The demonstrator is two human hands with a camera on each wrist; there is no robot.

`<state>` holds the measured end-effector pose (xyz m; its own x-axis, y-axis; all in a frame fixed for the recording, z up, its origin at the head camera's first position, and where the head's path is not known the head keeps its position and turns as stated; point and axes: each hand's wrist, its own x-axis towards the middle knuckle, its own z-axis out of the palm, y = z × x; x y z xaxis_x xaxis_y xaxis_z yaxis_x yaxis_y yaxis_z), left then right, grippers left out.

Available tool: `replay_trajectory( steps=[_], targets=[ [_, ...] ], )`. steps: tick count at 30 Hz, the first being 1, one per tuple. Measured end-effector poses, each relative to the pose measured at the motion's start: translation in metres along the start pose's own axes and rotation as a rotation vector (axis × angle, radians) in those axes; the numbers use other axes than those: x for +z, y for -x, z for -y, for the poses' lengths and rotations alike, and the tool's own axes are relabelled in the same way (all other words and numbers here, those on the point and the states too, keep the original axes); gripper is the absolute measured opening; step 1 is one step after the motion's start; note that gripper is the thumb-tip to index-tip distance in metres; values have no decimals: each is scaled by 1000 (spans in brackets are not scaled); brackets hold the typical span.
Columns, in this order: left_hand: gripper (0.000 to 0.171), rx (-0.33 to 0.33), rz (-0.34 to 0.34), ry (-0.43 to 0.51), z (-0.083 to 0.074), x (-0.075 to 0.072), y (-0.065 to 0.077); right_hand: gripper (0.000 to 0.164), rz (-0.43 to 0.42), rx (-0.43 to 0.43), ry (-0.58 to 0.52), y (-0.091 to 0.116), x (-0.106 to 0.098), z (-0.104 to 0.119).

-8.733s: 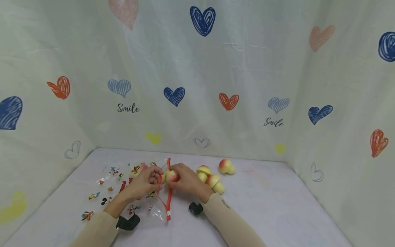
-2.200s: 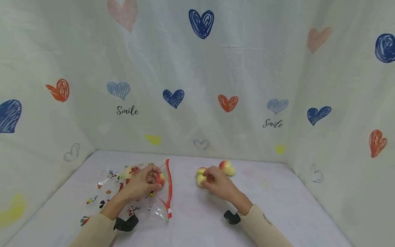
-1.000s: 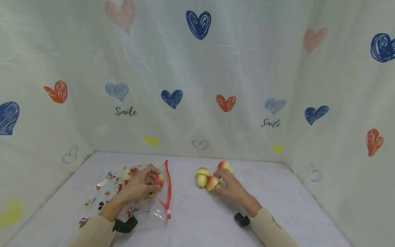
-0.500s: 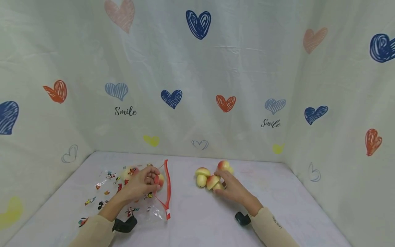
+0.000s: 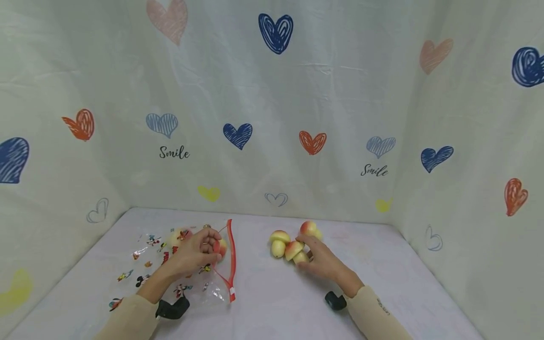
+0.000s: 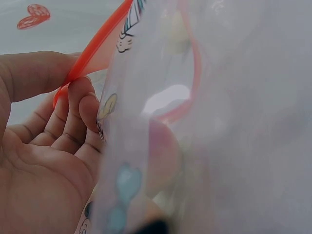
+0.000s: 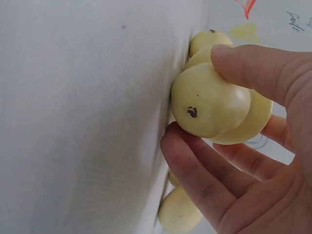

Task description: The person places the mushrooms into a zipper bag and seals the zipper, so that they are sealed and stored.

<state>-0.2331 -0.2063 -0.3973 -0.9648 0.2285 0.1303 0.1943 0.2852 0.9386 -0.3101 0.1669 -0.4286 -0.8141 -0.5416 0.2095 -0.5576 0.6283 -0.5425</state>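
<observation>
One bag (image 5: 197,282) in left hand (image 5: 196,249) — three mushrooms (image 5: 293,250) outside, right hand (image 5: 321,259) holding one

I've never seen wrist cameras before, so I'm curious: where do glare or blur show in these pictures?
Head view: small white glints on the clear zip bag; left wrist view: white glare on its film, with the pinkish piece behind hazy and soft; right wrist view: the mushroom-shaped piece looks crisp, a soft highlight on its rounded end.

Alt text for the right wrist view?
The right hand grips a yellow mushroom, its dark-spotted end toward the camera, on or just above a white table. A second mushroom shows partly above it in the picture, a third below.
</observation>
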Motion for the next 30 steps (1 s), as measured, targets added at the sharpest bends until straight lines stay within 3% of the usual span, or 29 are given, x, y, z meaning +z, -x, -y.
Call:
replay_trajectory(
  steps=[21,30],
  targets=[
    [43,18,44,23,5,-1,-1,61,-1,-24,-11,3,0,3],
    [43,3,22,8,4,-1,0,63,2,-4,9,2,3,2]
  ],
)
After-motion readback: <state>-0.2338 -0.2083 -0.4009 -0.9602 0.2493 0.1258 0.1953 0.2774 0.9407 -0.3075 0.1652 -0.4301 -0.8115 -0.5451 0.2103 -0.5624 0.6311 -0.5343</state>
